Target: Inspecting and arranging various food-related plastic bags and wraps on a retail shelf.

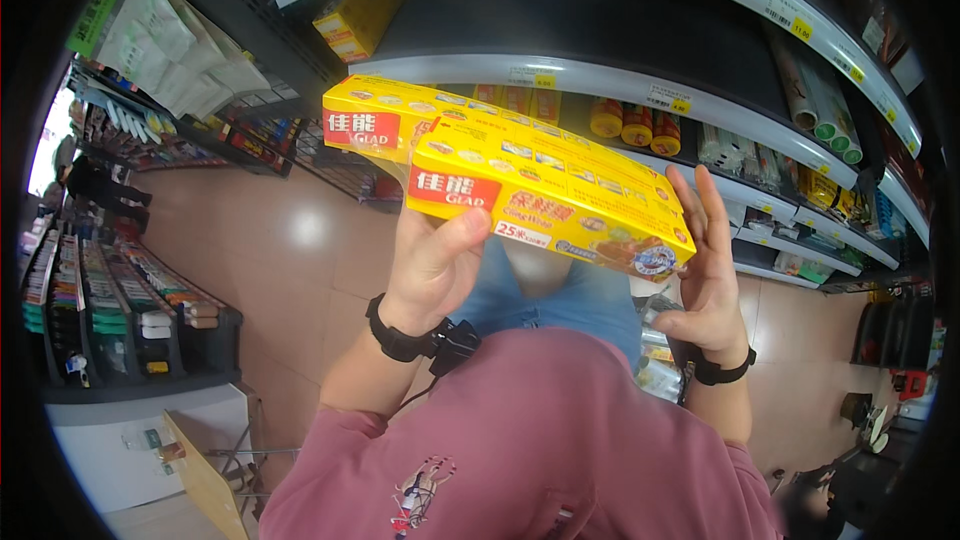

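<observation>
Two long yellow Glad cling wrap boxes are held up in front of my chest, the front box overlapping the rear box. My left hand grips them from below near the left end, its thumb on the front box's lower edge. The hand's other fingers are hidden behind the boxes. At the right end my right hand is spread, with fingers upright close to the end of the front box. Whether those fingers touch the box is unclear. Both wrists wear black straps.
A dark shelf with price-tag rails stands ahead. It carries a yellow carton, yellow cylindrical packs and wrapped rolls. Stationery racks are at left, near a person. A wooden board leans at lower left.
</observation>
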`<state>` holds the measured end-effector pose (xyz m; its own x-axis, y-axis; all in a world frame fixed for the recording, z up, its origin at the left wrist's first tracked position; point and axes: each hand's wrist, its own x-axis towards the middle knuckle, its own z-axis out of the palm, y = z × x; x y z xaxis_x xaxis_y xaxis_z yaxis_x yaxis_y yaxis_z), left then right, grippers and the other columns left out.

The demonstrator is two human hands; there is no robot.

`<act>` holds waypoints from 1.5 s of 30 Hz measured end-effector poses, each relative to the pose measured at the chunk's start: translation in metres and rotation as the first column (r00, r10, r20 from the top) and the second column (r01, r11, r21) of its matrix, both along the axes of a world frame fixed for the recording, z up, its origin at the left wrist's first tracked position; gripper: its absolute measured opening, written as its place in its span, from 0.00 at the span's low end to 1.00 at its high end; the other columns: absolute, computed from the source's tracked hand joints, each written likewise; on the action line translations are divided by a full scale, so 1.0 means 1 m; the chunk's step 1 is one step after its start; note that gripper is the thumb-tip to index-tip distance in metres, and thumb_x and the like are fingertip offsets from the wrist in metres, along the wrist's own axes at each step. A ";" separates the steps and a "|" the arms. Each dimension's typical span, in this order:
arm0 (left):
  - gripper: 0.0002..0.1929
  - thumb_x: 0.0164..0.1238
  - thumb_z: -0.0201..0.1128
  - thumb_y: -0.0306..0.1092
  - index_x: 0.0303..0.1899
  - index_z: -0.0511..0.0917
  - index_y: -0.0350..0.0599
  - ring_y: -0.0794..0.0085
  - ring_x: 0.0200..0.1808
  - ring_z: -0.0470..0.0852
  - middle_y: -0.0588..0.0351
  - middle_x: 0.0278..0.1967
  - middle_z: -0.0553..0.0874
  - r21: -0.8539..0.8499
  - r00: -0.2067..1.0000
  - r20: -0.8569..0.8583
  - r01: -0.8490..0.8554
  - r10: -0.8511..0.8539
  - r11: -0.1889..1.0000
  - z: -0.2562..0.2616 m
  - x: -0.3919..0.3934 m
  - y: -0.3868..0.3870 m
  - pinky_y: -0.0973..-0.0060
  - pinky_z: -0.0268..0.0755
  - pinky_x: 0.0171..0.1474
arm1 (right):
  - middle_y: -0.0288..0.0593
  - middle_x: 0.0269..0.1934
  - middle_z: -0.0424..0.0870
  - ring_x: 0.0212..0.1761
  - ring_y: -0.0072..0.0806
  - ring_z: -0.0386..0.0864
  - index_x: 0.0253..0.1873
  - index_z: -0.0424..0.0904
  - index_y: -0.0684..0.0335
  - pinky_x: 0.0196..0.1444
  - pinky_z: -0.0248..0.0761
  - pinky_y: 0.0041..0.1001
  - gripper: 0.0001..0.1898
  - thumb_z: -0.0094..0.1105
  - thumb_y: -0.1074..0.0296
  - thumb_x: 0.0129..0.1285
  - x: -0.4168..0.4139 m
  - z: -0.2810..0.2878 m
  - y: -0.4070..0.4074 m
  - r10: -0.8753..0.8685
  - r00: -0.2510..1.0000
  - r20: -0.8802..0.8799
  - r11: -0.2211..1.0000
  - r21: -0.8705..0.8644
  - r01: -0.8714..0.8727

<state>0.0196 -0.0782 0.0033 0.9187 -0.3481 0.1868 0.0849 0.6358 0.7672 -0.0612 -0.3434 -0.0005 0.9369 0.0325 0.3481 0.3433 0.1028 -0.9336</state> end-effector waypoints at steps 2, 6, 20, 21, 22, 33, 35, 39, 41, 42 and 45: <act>0.36 0.60 0.67 0.22 0.69 0.60 0.43 0.65 0.65 0.72 0.53 0.63 0.73 -0.089 1.000 -0.015 0.019 -0.021 0.996 -0.001 -0.003 0.000 0.63 0.64 0.68 | 0.58 0.76 0.52 0.77 0.42 0.56 0.79 0.36 0.60 0.75 0.55 0.37 0.66 0.82 0.60 0.43 0.002 0.001 0.005 -0.060 0.997 -0.045 0.997 -0.049 0.058; 0.42 0.55 0.68 0.19 0.71 0.57 0.46 0.65 0.68 0.69 0.53 0.64 0.72 -0.092 0.995 0.011 0.102 -0.102 0.991 0.001 -0.011 0.008 0.62 0.62 0.70 | 0.56 0.75 0.54 0.75 0.40 0.60 0.79 0.41 0.61 0.73 0.61 0.37 0.62 0.81 0.70 0.43 0.005 0.000 0.001 -0.034 0.999 -0.028 0.999 0.031 0.034; 0.49 0.53 0.77 0.38 0.74 0.55 0.47 0.64 0.69 0.69 0.56 0.67 0.71 -0.068 0.988 -0.027 0.150 -0.152 0.986 0.006 -0.004 0.010 0.63 0.63 0.70 | 0.51 0.75 0.57 0.74 0.39 0.63 0.77 0.46 0.61 0.71 0.65 0.37 0.60 0.82 0.71 0.41 0.002 0.001 0.006 -0.180 0.975 0.126 0.983 -0.005 0.182; 0.49 0.53 0.77 0.38 0.74 0.55 0.47 0.64 0.69 0.69 0.56 0.67 0.71 -0.071 0.989 -0.024 0.146 -0.148 0.987 0.003 -0.003 0.011 0.63 0.63 0.70 | 0.51 0.75 0.57 0.74 0.39 0.63 0.77 0.46 0.61 0.71 0.65 0.37 0.60 0.82 0.71 0.41 0.001 -0.002 0.003 -0.176 0.976 0.129 0.984 -0.008 0.178; 0.47 0.53 0.77 0.40 0.73 0.56 0.46 0.65 0.69 0.70 0.55 0.66 0.72 -0.064 0.993 -0.006 0.115 -0.116 0.991 -0.002 -0.001 0.013 0.63 0.64 0.69 | 0.51 0.73 0.60 0.73 0.39 0.63 0.77 0.47 0.63 0.72 0.60 0.37 0.61 0.83 0.66 0.41 0.000 -0.005 -0.002 -0.133 0.983 0.130 0.986 -0.086 0.144; 0.40 0.54 0.72 0.35 0.69 0.61 0.43 0.68 0.66 0.72 0.52 0.64 0.72 0.292 0.952 0.261 0.078 -0.158 0.953 0.007 0.008 0.023 0.66 0.65 0.67 | 0.52 0.69 0.69 0.71 0.40 0.68 0.75 0.55 0.66 0.68 0.65 0.34 0.49 0.76 0.65 0.49 0.015 0.020 0.005 -0.027 0.997 0.071 0.970 -0.237 0.044; 0.37 0.55 0.73 0.33 0.67 0.65 0.41 0.70 0.62 0.75 0.52 0.60 0.76 0.389 0.949 0.269 0.050 -0.165 0.920 0.015 0.006 0.020 0.68 0.66 0.65 | 0.52 0.70 0.67 0.71 0.41 0.69 0.75 0.54 0.66 0.66 0.68 0.33 0.50 0.76 0.67 0.49 0.026 0.032 0.009 -0.006 0.994 0.113 0.962 -0.269 0.037; 0.31 0.58 0.73 0.35 0.62 0.71 0.38 0.71 0.54 0.81 0.53 0.52 0.83 0.685 0.886 0.267 0.101 -0.378 0.722 0.019 0.006 0.011 0.70 0.70 0.61 | 0.49 0.67 0.70 0.66 0.35 0.73 0.75 0.54 0.66 0.63 0.70 0.32 0.49 0.77 0.68 0.50 0.032 0.041 0.007 0.126 0.990 0.064 0.919 -0.383 -0.092; 0.31 0.59 0.72 0.36 0.63 0.70 0.38 0.71 0.57 0.79 0.51 0.55 0.81 0.715 0.868 0.198 0.189 -0.455 0.673 0.015 0.006 0.009 0.70 0.69 0.62 | 0.45 0.63 0.73 0.62 0.31 0.75 0.72 0.58 0.66 0.63 0.70 0.31 0.45 0.78 0.69 0.51 0.036 0.037 0.007 0.129 0.990 -0.052 0.982 -0.133 -0.135; 0.31 0.59 0.72 0.36 0.63 0.70 0.38 0.71 0.57 0.79 0.51 0.55 0.81 0.712 0.865 0.191 0.203 -0.463 0.672 0.015 0.005 0.008 0.70 0.69 0.62 | 0.42 0.60 0.76 0.60 0.30 0.77 0.68 0.63 0.67 0.63 0.70 0.31 0.40 0.76 0.72 0.52 0.035 0.033 0.005 0.114 0.994 0.003 0.984 -0.135 -0.112; 0.35 0.58 0.74 0.38 0.65 0.68 0.37 0.65 0.60 0.78 0.47 0.58 0.79 0.716 0.908 0.335 -0.071 -0.252 0.694 0.015 0.006 0.012 0.68 0.67 0.64 | 0.43 0.58 0.78 0.59 0.29 0.78 0.65 0.65 0.68 0.63 0.70 0.31 0.35 0.74 0.74 0.55 0.036 0.023 0.003 -0.065 0.996 -0.056 0.992 0.102 0.071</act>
